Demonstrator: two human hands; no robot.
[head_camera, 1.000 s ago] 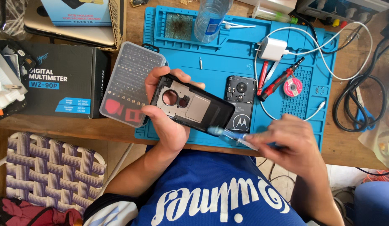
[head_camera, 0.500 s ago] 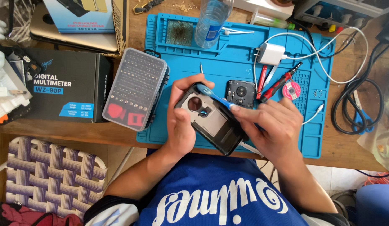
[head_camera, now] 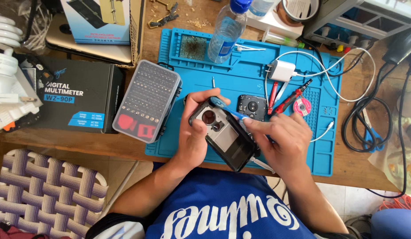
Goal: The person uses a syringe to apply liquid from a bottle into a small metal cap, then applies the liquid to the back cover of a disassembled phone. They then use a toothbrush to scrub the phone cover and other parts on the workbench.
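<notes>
- Left hand [head_camera: 194,132] is wrapped around a black phone frame [head_camera: 225,137], inner side facing up, held tilted just above the near edge of the blue work mat [head_camera: 249,66]. You can see a round camera hole and a grey metal patch on the inside.
- Right hand [head_camera: 283,141] is pinching a blue toothbrush [head_camera: 225,108], with the brush head sitting on the far end of the frame, right by that round hole. White handle end pokes out below the frame near the bench [head_camera: 373,163] edge.
- Just behind the hands, flat on the mat, there's a second black phone part [head_camera: 252,107] with a round lens in the middle.
- Right of it: a red tool [head_camera: 272,95], a red-and-black screwdriver [head_camera: 294,95] and a small pink spool [head_camera: 301,107], all close together.
- White charger [head_camera: 281,71] with its white cable looping around sits further back on the mat; a clear water bottle [head_camera: 225,33] stands at the far edge.
- Left of the mat there's a clear case of screwdriver bits [head_camera: 148,99], partly overlapping the mat edge, and a black cardboard box [head_camera: 72,95] beside that.
- Black cables [head_camera: 367,128] are coiled on the bench off to the right.
</notes>
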